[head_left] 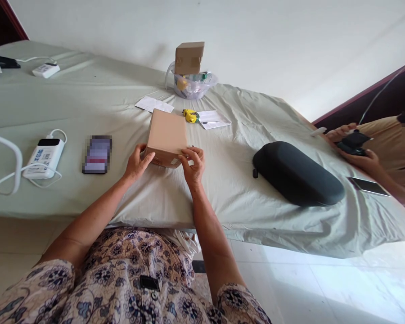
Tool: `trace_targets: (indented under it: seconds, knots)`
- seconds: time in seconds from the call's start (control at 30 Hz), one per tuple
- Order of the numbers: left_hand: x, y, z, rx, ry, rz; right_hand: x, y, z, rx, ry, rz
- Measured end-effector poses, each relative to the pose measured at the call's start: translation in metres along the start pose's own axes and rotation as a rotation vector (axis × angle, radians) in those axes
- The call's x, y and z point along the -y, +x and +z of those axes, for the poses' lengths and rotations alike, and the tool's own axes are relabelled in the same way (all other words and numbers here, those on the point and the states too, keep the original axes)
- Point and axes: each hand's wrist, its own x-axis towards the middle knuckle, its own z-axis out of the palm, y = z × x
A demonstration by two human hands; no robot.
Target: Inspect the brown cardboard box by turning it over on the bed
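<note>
Patterned shirt nearest the lens, then two bare forearms running out over the green cloth. From my remote seat I have the cardboard box at centre, between the hands, toward the table's near edge. Top face looks closed; a small printed label on the near face, unreadable from here. Cannot tell whether its base lies fully flat.

Left hand: clamped on the near left corner, thumb on the near side, other digits round the left side. Right hand: thumb and forefinger touching the near right corner; I cannot tell whether they pinch it or merely rest there.

Handling, my judgement: I would let the left hand do the steadying and leave the right light, working by fingertip. Press evenly so the thin walls don't buckle, and keep the box low against the cloth, which is loose and wrinkled and could slide.

Pose: forearms converge from either side, left on a longer slant, right steeper. Wrists look relaxed, right one bent so the digits turn inward.

Around it: phone left of the left hand, well apart from the box; yellow tape measure just beyond the far right corner; black case well off to the right. Co-worker's hands at far right hold a dark object.
</note>
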Motion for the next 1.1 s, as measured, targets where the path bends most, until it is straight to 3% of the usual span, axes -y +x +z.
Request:
trace_targets:
  seconds: [0.23, 0.53, 0.87, 1.0, 1.1]
  knots:
    - [-0.009, -0.002, -0.003, -0.136, 0.026, 0.038, 0.007, -0.004, 0.006, 0.08, 0.053, -0.098]
    - [-0.005, 0.003, -0.003, -0.186, 0.011, -0.001, -0.012, -0.004, 0.005, 0.285, 0.141, 0.155]
    - [0.002, 0.008, -0.006, -0.212, -0.106, -0.004, -0.02, -0.011, 0.006, 0.565, -0.179, 0.114]
    - [0.004, 0.012, -0.009, -0.215, -0.191, -0.015, -0.016, -0.01, 0.004, 0.571, -0.086, 0.092]
    - [0.007, 0.014, -0.007, -0.184, -0.338, -0.119, -0.007, -0.006, 0.0, 0.464, 0.001, 0.046]
